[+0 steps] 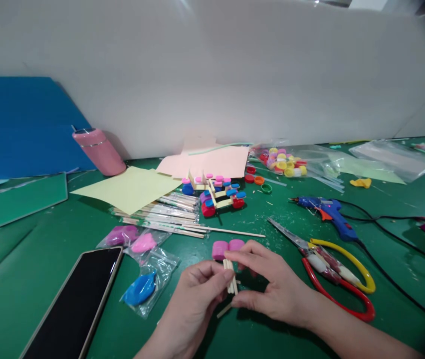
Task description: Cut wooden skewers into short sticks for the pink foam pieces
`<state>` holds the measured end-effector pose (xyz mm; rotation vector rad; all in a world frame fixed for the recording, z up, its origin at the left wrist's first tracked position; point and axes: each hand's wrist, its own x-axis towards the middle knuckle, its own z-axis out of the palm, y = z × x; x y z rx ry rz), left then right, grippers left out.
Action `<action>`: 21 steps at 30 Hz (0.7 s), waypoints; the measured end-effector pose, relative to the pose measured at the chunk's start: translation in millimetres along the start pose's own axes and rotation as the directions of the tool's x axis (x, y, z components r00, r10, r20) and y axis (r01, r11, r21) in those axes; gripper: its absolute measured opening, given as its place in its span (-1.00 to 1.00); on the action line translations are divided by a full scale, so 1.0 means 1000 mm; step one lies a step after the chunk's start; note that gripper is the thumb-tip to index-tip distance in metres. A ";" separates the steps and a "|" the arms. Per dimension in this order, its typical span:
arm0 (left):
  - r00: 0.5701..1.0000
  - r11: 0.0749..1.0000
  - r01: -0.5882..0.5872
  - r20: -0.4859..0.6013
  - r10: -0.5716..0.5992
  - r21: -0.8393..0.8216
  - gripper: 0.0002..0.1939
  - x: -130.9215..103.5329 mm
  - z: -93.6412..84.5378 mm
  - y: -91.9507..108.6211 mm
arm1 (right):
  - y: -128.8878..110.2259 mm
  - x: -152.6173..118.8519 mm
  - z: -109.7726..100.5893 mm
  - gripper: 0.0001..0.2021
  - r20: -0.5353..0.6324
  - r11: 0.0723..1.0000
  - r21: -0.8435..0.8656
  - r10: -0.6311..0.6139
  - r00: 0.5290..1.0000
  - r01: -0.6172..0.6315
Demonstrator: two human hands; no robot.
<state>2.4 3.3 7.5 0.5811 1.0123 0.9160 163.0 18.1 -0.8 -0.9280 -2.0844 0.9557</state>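
Observation:
A small bundle of short wooden sticks (231, 277) is between my two hands, low in the middle of the view. My left hand (201, 286) pinches the bundle from the left between thumb and fingers. With the index finger at the top ends and the thumb at the bottom ends, my right hand (268, 281) grips the same sticks. One loose short stick (224, 311) lies just below them on the table. Right behind my fingertips sit pink bottle caps (220, 250). A long thin stick (235, 232) lies beyond the caps.
Scissors (322, 264) and a blue glue gun (326, 212) with a cable lie right. A phone (76, 304) and bagged clay (141, 288) lie left. Behind are packed chopsticks (167, 214), small cap-wheeled models (222, 199), bagged caps (285, 162), yellow paper (130, 188) and a pink bottle (100, 152).

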 end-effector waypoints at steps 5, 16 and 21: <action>1.000 1.000 0.004 -0.022 -0.005 -0.013 -0.80 0.000 0.001 -0.001 | 0.000 -0.001 0.002 -0.46 0.000 1.000 0.021 0.004 1.000 -0.004; 1.000 1.000 -0.020 -0.008 0.020 -0.021 -0.79 0.002 -0.006 -0.002 | 0.001 -0.002 0.000 -0.32 0.037 0.998 -0.045 0.039 0.999 -0.037; 1.000 1.000 -0.026 -0.006 0.026 -0.006 -0.77 0.003 -0.006 -0.001 | -0.001 -0.001 -0.003 -0.34 0.038 0.997 -0.050 0.068 0.997 -0.066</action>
